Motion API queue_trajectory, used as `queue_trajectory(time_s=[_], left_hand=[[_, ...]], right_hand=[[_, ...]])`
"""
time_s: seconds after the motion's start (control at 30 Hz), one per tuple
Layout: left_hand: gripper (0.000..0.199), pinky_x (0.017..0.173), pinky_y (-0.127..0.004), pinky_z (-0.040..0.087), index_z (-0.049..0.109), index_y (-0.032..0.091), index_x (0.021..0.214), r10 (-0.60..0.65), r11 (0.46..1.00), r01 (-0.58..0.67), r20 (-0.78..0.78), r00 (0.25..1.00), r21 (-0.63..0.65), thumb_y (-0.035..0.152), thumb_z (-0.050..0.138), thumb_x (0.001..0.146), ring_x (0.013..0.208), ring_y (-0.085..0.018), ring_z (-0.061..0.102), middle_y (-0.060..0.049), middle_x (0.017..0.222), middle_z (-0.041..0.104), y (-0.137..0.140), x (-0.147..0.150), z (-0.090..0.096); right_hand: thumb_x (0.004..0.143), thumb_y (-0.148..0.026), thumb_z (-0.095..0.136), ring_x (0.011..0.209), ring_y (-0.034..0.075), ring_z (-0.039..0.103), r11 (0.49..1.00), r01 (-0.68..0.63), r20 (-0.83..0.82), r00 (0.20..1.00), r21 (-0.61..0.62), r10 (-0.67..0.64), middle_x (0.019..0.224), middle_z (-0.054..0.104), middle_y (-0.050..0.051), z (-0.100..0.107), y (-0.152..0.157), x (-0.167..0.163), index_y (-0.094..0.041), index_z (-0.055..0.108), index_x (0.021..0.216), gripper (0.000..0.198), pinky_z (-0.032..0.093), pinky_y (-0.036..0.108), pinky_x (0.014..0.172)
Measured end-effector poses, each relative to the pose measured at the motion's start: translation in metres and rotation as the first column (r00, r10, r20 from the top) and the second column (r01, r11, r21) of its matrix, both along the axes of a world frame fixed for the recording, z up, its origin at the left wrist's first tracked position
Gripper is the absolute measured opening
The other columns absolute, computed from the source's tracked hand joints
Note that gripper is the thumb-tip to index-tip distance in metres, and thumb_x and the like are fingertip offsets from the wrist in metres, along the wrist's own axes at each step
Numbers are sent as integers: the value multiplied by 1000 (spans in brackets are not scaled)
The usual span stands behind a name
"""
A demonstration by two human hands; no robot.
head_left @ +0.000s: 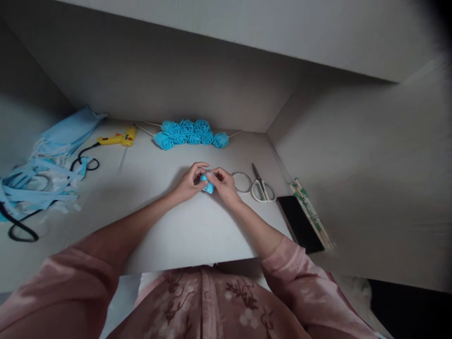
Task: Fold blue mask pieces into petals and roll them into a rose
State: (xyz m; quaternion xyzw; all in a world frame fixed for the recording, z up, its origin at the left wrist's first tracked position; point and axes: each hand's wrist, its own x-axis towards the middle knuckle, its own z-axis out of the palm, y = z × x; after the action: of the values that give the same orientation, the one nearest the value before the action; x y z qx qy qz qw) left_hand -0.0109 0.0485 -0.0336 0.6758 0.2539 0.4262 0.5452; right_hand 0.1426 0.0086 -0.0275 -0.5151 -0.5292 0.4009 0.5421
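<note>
Between my two hands, over the middle of the white table, is a small blue rolled piece (pixel 208 187) that looks like a fabric flower. My left hand (pixel 192 182) grips it from the left, fingers curled round its side. From the right, my right hand (pixel 223 183) pinches its top edge with thumb and fingers. Much of the piece is hidden behind the fingers. Beyond my hands, several finished blue fabric roses (pixel 187 133) lie bunched together, some on thin sticks.
A yellow glue gun (pixel 122 138), blue face masks (pixel 70 132) and cut blue scraps (pixel 38 186) lie left. To the right are a wire ring (pixel 242 182), scissors (pixel 262 187), a black phone (pixel 300 223) and wrapped chopsticks (pixel 312 212). Grey walls (pixel 176 80) enclose the table.
</note>
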Motion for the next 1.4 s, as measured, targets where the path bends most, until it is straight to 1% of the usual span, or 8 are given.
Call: queue_trajectory(time_s=[0.1, 0.2, 0.33, 0.43, 0.57, 0.87, 1.17, 1.4], left_hand=[[47, 70, -25, 43, 50, 19, 117, 26, 1000, -26, -1, 1000, -14, 18, 68, 73, 78, -14, 57, 0, 87, 62, 1, 0, 0], [48, 68, -25, 44, 50, 19, 116, 56, 997, -54, 26, 998, -60, 19, 69, 72, 75, -13, 57, 0, 87, 61, 3, 1, -2], [50, 66, -24, 44, 48, 19, 115, 92, 987, -79, 94, 991, -138, 22, 70, 70, 74, -13, 58, 2, 84, 59, 6, 1, -2], [51, 65, -23, 43, 48, 20, 115, 117, 980, -95, 126, 985, -174, 22, 71, 69, 73, -12, 57, 2, 82, 58, 7, 0, 0], [54, 65, -22, 43, 47, 20, 116, 113, 975, -82, 144, 983, -206, 23, 73, 70, 73, -12, 56, 3, 81, 58, 6, -2, 3], [53, 65, -23, 42, 47, 20, 120, 111, 967, -69, 159, 981, -247, 31, 74, 75, 72, -12, 55, 3, 80, 57, 4, -3, 6], [55, 65, -23, 42, 47, 21, 122, 112, 968, -76, 139, 984, -240, 34, 73, 75, 71, -12, 55, 3, 79, 57, 4, -4, 6], [55, 64, -23, 41, 48, 20, 121, 107, 968, -68, 153, 982, -240, 34, 74, 75, 71, -12, 56, 3, 80, 58, 6, -4, 4]], right_hand=[[77, -55, 70, 70, 14, 55, 1000, -9, 16, 1000, 5, 9, 76, 66, 0, -2, 1, 1, -20, 68, 83, 36, 43, 28, 67], [79, -53, 69, 80, 15, 60, 999, -38, -7, 999, 29, 38, 88, 69, 2, -3, 1, 1, -21, 69, 94, 35, 47, 29, 75], [75, -53, 73, 91, 18, 62, 999, -38, -40, 998, 35, 39, 101, 69, 4, -3, 1, -1, -23, 65, 113, 49, 50, 32, 82], [71, -53, 76, 92, 18, 62, 999, -45, -50, 998, 11, 45, 103, 68, 5, -4, 2, -1, -24, 62, 118, 57, 51, 33, 83], [71, -54, 76, 93, 19, 63, 998, -55, -64, 996, 0, 55, 103, 67, 5, -6, 3, 0, -25, 62, 119, 58, 51, 35, 86], [72, -51, 76, 91, 18, 62, 999, -33, -106, 994, -16, 31, 100, 67, 4, -5, 2, -1, -25, 63, 118, 55, 52, 33, 83], [72, -51, 76, 90, 18, 62, 999, -32, -96, 995, -24, 30, 100, 67, 4, -4, 1, -1, -25, 63, 118, 54, 52, 32, 81], [73, -48, 77, 89, 16, 62, 999, -44, -131, 991, -12, 42, 99, 67, 4, -4, 2, -1, -24, 63, 116, 50, 52, 31, 81]])
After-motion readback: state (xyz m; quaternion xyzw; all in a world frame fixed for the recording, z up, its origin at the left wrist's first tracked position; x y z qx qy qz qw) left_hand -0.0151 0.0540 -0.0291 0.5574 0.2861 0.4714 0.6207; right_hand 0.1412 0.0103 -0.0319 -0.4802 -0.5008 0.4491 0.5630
